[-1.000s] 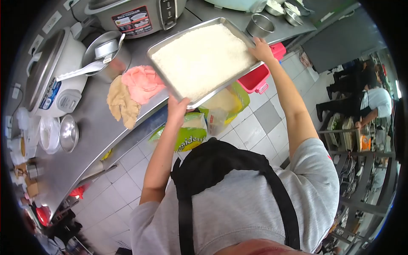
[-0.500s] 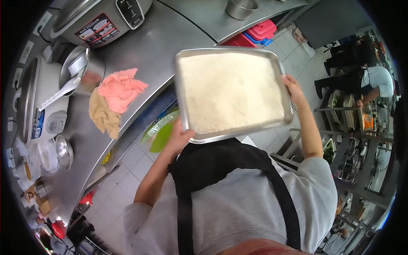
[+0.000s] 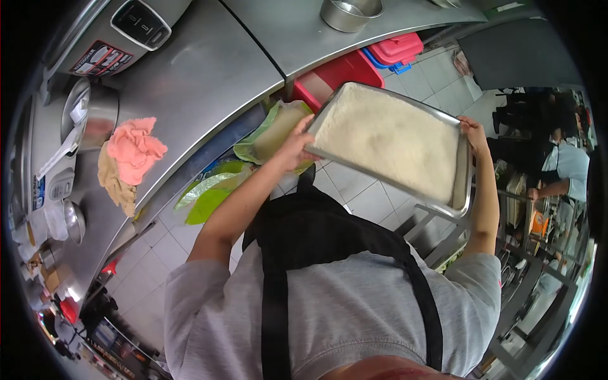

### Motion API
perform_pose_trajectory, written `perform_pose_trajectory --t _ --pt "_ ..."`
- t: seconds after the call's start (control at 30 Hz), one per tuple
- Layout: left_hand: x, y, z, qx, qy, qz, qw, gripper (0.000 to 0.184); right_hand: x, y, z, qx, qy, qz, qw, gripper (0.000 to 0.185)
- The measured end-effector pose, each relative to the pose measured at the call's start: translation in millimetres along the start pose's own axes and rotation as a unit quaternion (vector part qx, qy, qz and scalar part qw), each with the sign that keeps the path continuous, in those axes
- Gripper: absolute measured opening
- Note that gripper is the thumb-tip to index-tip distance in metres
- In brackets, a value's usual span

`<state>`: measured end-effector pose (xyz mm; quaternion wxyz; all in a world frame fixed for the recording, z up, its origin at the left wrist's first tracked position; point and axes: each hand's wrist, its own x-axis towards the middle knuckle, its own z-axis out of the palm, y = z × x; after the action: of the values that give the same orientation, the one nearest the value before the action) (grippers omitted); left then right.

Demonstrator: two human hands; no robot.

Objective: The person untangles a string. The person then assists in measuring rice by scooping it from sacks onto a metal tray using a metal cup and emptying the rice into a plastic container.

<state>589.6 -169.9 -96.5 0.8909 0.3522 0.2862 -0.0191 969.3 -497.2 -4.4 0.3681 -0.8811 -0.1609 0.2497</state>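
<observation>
A rectangular metal tray (image 3: 457,210) is held out in front of my body, one hand at each short side. A layer of pale, cream-coloured powder that looks like flour (image 3: 386,139) covers its bottom. My left hand (image 3: 296,144) is closed on the tray's left edge. At the opposite edge, my right hand (image 3: 471,134) grips the rim near its far corner. The tray slants, its right side nearer my body. Under its left end, below the counter, are a red bin (image 3: 361,69) and an open green bag (image 3: 278,130) with pale contents.
On the steel counter (image 3: 190,69) to my left lie a pink cloth (image 3: 136,151) and a tan cloth (image 3: 116,180), near a metal pot (image 3: 101,114) and a rice cooker (image 3: 95,38). A round pan (image 3: 350,14) stands farther along. Metal racks and a person (image 3: 565,166) are at right.
The tray has moved right and turned, its right side swinging toward my body. Both hands keep hold of it. My view has shifted, revealing more of the red bin and green bag.
</observation>
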Motion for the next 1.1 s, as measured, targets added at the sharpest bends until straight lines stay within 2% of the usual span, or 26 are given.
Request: perform_pose_trajectory --t 0.1,0.17,0.2,0.23,0.3,0.33,0.43,0.5,0.57,0.6,0.63,0.7,0.73,0.77,0.83,0.9,1.0,1.03,1.07,1.1 --pt "46 10 -17 -0.027 0.027 -0.011 0.999 0.063 49 -11 -1 -0.050 -0.021 0.006 0.999 0.022" --pt "72 20 -22 -0.062 0.091 -0.013 0.994 0.050 86 -13 -3 -0.009 -0.083 0.134 0.987 0.025" --pt "82 27 -21 -0.053 0.127 -0.024 0.990 0.036 97 -21 -4 -0.014 -0.091 0.138 0.986 0.024" --pt "93 33 -22 -0.057 0.131 -0.021 0.990 0.036 114 -16 -3 -0.016 -0.096 0.136 0.986 0.024" --pt "109 44 -26 -0.112 0.146 -0.040 0.982 0.034 154 2 0 0.053 -0.062 0.197 0.977 0.019" --pt "110 54 -19 -0.103 0.151 -0.024 0.983 0.035 140 -26 8 -0.011 -0.060 0.193 0.979 0.017" --pt "125 66 -23 -0.087 0.136 -0.055 0.985 0.033 152 -27 11 -0.058 -0.077 0.219 0.971 0.019" --pt "122 62 -26 -0.100 0.132 -0.059 0.984 0.034 163 -25 16 -0.033 -0.081 0.189 0.978 0.016" --pt "120 57 -26 -0.098 0.165 -0.033 0.981 0.037 169 -20 33 0.014 -0.020 0.109 0.994 0.015" --pt "121 57 -26 -0.105 0.172 -0.043 0.978 0.036 165 -14 32 -0.039 -0.091 0.087 0.991 0.017" --pt "120 53 -29 -0.107 0.174 -0.045 0.978 0.036 169 3 33 -0.040 -0.093 0.089 0.991 0.017" --pt "120 47 -39 -0.110 0.159 -0.118 0.974 0.035 191 41 32 -0.070 -0.097 0.315 0.942 0.021" --pt "115 38 -41 -0.105 0.169 -0.117 0.973 0.034 177 38 32 -0.121 -0.155 0.167 0.966 0.021" --pt "105 34 -38 -0.109 0.171 -0.114 0.972 0.034 153 38 29 -0.170 -0.210 0.014 0.963 0.022" --pt "78 25 -26 -0.022 0.135 -0.129 0.982 0.034 135 80 20 -0.023 -0.208 -0.033 0.977 0.023" --pt "58 14 -15 0.035 0.065 -0.110 0.991 0.041 98 94 13 -0.124 -0.158 -0.007 0.980 0.022" --pt "17 19 18 0.148 -0.047 -0.149 0.976 0.042 41 103 0 -0.086 -0.105 -0.023 0.991 0.020" --pt "9 20 24 0.193 -0.103 -0.178 0.959 0.045 29 107 -9 -0.054 -0.095 0.031 0.994 0.018" --pt "2 13 30 0.256 -0.126 -0.145 0.947 0.043 16 96 -11 -0.022 -0.081 0.086 0.993 0.016" --pt "-7 6 34 0.318 -0.150 -0.112 0.929 0.042 3 85 -10 -0.024 -0.072 0.085 0.993 0.016"
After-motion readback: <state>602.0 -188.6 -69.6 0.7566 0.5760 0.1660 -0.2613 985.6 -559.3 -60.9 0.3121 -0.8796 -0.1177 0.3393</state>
